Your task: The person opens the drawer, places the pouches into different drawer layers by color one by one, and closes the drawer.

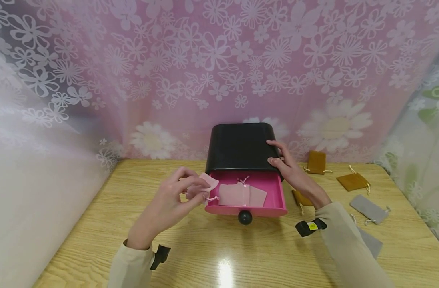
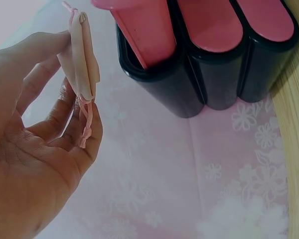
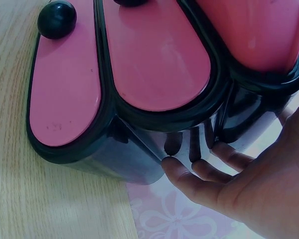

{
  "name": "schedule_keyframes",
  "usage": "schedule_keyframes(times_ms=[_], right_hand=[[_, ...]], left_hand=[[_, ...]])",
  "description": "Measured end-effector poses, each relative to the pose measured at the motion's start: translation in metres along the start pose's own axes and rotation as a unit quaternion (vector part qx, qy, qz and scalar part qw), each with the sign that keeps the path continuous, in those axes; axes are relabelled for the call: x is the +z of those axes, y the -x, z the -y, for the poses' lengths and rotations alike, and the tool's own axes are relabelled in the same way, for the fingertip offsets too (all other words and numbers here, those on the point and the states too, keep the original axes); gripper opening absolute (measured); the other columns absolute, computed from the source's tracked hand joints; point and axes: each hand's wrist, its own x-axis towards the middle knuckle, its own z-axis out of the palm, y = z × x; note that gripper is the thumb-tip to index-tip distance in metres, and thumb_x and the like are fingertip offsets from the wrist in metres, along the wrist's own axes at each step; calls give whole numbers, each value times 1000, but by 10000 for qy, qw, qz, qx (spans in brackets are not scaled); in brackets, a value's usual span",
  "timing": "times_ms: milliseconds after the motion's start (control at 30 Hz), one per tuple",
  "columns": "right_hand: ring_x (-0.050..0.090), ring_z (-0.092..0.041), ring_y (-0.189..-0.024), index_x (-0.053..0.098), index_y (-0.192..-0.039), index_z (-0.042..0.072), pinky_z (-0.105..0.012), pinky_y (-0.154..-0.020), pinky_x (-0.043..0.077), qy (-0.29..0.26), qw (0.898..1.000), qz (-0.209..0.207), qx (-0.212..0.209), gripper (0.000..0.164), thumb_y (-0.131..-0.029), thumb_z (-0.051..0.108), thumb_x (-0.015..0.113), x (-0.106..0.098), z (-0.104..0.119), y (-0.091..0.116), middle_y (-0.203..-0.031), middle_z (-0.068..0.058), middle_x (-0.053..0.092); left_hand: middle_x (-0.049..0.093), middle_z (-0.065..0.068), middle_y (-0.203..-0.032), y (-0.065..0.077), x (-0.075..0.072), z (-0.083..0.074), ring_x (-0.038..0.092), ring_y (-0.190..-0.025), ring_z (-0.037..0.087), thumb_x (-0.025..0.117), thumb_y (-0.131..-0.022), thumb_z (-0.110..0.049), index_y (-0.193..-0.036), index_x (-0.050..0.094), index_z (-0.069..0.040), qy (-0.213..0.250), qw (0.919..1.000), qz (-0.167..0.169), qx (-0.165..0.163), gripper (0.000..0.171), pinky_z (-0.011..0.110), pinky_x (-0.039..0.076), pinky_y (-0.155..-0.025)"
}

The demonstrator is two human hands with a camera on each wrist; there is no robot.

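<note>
A black drawer cabinet [image 1: 242,146] stands on the table with its pink top drawer [image 1: 274,192] pulled out. Pale pink drawstring pouches [image 1: 233,195] lie flat and overlapping in that drawer. Over its left front corner, my left hand [image 1: 169,204] pinches another pink drawstring pouch [image 2: 80,59] between thumb and fingers, its cord ends hanging free. My right hand [image 1: 291,170] rests against the cabinet's right side, thumb near the top edge. In the right wrist view, the fingertips [image 3: 175,169] touch the glossy black side wall. A round black knob [image 1: 245,217] sticks out from the drawer front.
Two lower drawers [image 3: 65,99] of the cabinet are closed. On the right of the table lie several brown pouches [image 1: 316,162] and grey pouches [image 1: 369,209], one grey pouch partly behind the right sleeve. A flowered pink curtain [image 1: 219,80] hangs close behind the cabinet.
</note>
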Motion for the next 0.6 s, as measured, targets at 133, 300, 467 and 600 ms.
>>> schedule_keyframes(times_ms=[133,300,467,600], right_hand=[[45,-44,-136,16,-162,24,-11,-91,46,-5,10000,7,-10,57,-110,27,41,0,0,0,-159,-25,27],[45,-44,-136,16,-162,25,-13,-92,47,-27,10000,17,-22,57,-110,27,40,0,0,-1,-159,-26,27],[44,-43,-136,16,-162,26,-15,-92,46,57,10000,15,26,57,-110,28,41,0,0,0,-159,-25,27],[44,-45,-136,16,-162,26,-15,-89,49,-2,10000,12,38,58,-110,26,41,0,1,0,-158,-26,28]], left_hand=[[61,-7,-106,-3,3,-5,53,-84,7,81,-89,-21,-104,77,-26,34,9999,-23,93,16,24,47,-68],[61,-6,-106,-11,10,-10,54,-84,7,80,-90,-18,-104,76,-25,165,9992,-37,354,16,22,46,-64],[59,-6,-107,-16,21,-13,54,-89,8,79,-90,-19,-103,76,-25,230,9989,67,395,14,24,48,-64],[58,-6,-107,-20,31,-13,53,-81,7,77,-92,-20,-103,76,-24,392,9986,157,326,12,25,50,-63]])
